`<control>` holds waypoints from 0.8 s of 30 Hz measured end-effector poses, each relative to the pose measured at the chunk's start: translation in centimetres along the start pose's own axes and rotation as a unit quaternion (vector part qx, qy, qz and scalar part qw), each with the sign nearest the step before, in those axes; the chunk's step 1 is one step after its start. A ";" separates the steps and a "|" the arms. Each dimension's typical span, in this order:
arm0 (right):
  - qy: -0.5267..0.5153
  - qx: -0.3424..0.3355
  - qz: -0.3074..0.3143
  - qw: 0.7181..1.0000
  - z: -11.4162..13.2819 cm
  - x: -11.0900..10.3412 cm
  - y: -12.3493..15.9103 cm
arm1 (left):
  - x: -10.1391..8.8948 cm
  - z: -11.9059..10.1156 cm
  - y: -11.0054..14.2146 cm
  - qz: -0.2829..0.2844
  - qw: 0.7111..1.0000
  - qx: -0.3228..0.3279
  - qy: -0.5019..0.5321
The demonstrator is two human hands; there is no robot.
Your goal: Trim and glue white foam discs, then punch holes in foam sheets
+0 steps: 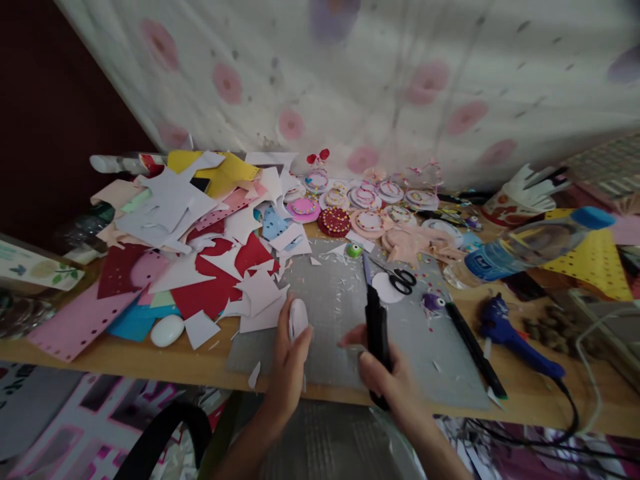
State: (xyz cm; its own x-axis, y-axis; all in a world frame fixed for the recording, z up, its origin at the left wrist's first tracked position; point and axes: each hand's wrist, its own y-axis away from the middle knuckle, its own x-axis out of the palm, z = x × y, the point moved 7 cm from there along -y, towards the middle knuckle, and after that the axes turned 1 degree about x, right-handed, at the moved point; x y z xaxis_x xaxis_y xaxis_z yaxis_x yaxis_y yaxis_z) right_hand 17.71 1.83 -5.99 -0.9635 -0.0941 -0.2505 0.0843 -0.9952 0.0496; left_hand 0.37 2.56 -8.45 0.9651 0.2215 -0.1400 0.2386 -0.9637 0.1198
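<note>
My left hand (pixel 290 363) is closed around a small white oval piece (pixel 298 319), held upright over the grey cutting mat (pixel 330 300). My right hand (pixel 383 373) grips a black craft knife (pixel 375 320) whose blade points away from me above the mat. The two hands are a short gap apart near the table's front edge. Small paper slivers lie scattered on the mat.
A heap of red, pink, white and blue paper scraps (pixel 200 253) covers the left. Round decorated pieces (pixel 360 207) sit at the back. Scissors (pixel 400 277), a black pen (pixel 475 347), a blue glue gun (pixel 515 337) and a lying water bottle (pixel 535 247) are on the right. A white oval (pixel 167 330) lies at the front left.
</note>
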 end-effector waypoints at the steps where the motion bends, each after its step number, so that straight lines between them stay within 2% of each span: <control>1: -0.015 0.012 0.007 1.000 -0.3 0.8 0.1 | 0.6 0.1 0.1 0.026 0.999 -0.017 0.043; 4: -0.064 0.076 0.016 0.995 -1.1 2.8 0.4 | 2.3 0.2 0.9 0.100 0.984 -0.043 0.141; 6: -0.051 0.075 0.007 0.996 -1.1 3.0 0.2 | 2.7 0.4 1.3 0.121 0.978 -0.051 0.163; 9: -0.026 0.044 -0.014 0.999 -1.5 1.4 -0.3 | 1.3 0.3 0.8 0.096 0.986 -0.031 0.134; 11: -0.020 0.031 -0.033 0.999 -1.9 -0.3 -0.6 | -0.1 -0.7 0.1 0.091 0.994 0.008 0.057; 12: -0.019 0.029 -0.039 0.999 -2.1 -1.0 -0.8 | -0.6 -1.4 -0.3 0.108 0.994 0.033 -0.003; 14: -0.014 0.021 -0.016 1.000 -1.9 -1.7 -1.2 | -0.4 -3.0 -0.3 0.201 0.970 0.086 -0.107; 16: -0.001 -0.007 0.034 0.999 -1.0 -1.3 -1.6 | 0.4 -4.0 0.3 0.300 0.925 0.137 -0.190; 18: 0.027 -0.040 0.079 0.996 0.2 -0.8 -1.9 | 1.0 -4.7 0.9 0.340 0.881 0.199 -0.263; 19: 0.047 -0.053 0.081 0.994 0.7 -0.8 -2.0 | 1.2 -5.0 1.0 0.333 0.863 0.235 -0.299; 21: 0.104 -0.073 0.044 0.991 1.3 -1.4 -2.1 | 1.3 -5.5 1.0 0.280 0.835 0.302 -0.365; 24: 0.216 -0.099 0.002 0.971 1.8 -2.7 -1.2 | 1.0 -5.8 0.8 0.191 0.797 0.347 -0.457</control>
State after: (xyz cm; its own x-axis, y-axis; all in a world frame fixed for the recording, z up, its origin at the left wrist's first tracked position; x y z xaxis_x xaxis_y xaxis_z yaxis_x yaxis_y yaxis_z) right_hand 19.79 3.34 -3.63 -0.7704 -0.0586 -0.6349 0.1772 -0.9762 -0.1248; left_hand 2.15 2.91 -2.82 0.3959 -0.0034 -0.9183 -0.4773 -0.8551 -0.2026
